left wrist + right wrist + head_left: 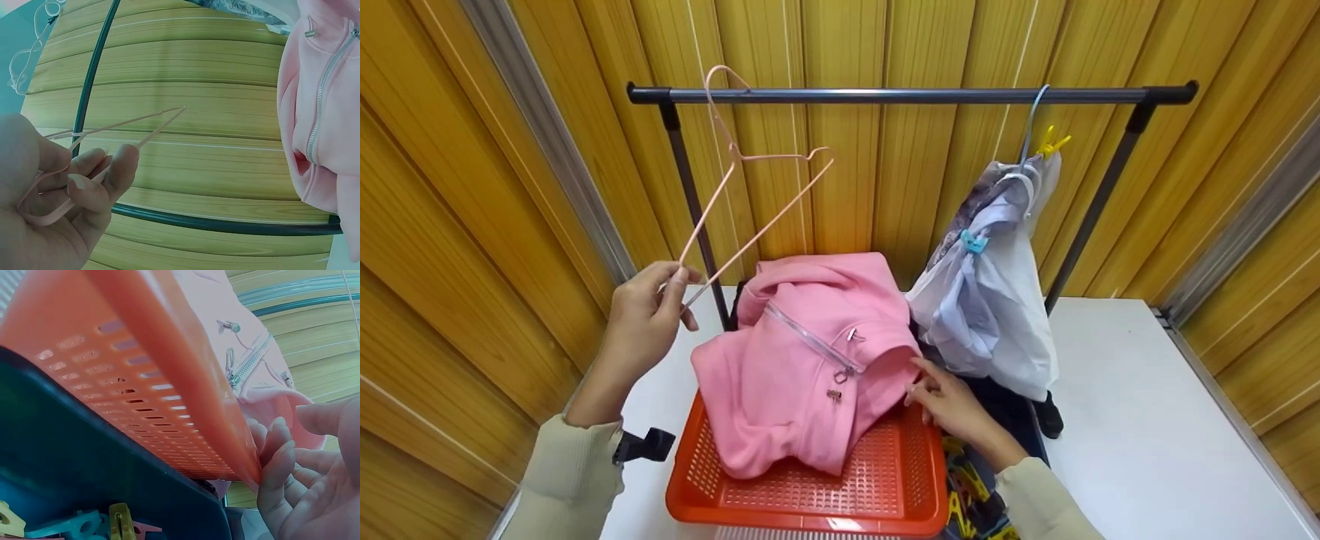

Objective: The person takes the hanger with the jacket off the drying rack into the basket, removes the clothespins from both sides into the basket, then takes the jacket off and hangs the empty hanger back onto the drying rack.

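Pinches pink hanger [774,157] with left hand [646,315]; touches pink zip top [791,382] in red basket [802,520] with right hand [954,403], loosely parted at fingertips.

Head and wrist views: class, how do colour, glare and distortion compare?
Head view: warm, saturated wall panels, glare on the red basket's front rim, rack posts splaying, probably from a wide lens; left wrist view: greenish cast, pink garment paled; right wrist view: similarly washed out, the basket looking orange and looming close.
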The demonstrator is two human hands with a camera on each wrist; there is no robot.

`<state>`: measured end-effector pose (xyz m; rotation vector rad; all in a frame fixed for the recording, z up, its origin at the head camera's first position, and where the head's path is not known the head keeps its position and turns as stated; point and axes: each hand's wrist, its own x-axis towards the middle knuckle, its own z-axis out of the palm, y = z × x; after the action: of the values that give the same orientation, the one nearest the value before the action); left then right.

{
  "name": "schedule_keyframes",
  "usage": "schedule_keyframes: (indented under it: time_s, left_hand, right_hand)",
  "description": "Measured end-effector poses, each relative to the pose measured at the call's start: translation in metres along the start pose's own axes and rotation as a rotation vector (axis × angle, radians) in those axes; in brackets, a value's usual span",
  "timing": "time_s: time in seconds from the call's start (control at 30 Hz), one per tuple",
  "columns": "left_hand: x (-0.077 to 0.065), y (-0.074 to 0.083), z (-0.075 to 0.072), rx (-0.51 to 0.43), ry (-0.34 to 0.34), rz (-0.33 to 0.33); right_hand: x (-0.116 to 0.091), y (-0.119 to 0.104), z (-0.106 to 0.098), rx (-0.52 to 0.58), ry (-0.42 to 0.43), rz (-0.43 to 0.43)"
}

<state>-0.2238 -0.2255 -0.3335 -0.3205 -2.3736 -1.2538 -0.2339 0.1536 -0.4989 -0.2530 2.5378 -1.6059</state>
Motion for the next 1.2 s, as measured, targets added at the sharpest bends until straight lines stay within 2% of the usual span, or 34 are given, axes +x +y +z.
schedule_keyframes:
  time_s: [0.23,0.5,0.7,0.93,1.1,1.2]
  left_hand:
    - [0.009,-0.004,0.004,0.059,-0.004,-0.027]
    - [0.009,-0.012,0.011,0.095,-0.033,-0.068]
    - [0.007,-0.02,0.016,0.009,-0.025,-0.101]
    - [-0.007,-0.036,0.019,-0.133,-0.042,-0.157]
    - [-0.015,-0.048,0.021,-0.219,-0.05,-0.209]
    - [-0.019,-0.055,0.023,-0.24,-0.074,-0.242]
  right_hand:
    - [0.001,0.0,0.001,0.0,0.011,0.001]
    - [0.002,0.0,0.002,0.048,0.094,0.037]
    - [0.007,0.001,0.0,0.014,0.174,0.052]
    - [0.018,-0.002,0.002,-0.048,0.213,0.047]
    - [0.028,-0.003,0.004,-0.118,0.233,0.027]
    - [0.034,-0.002,0.005,-0.21,0.27,-0.02]
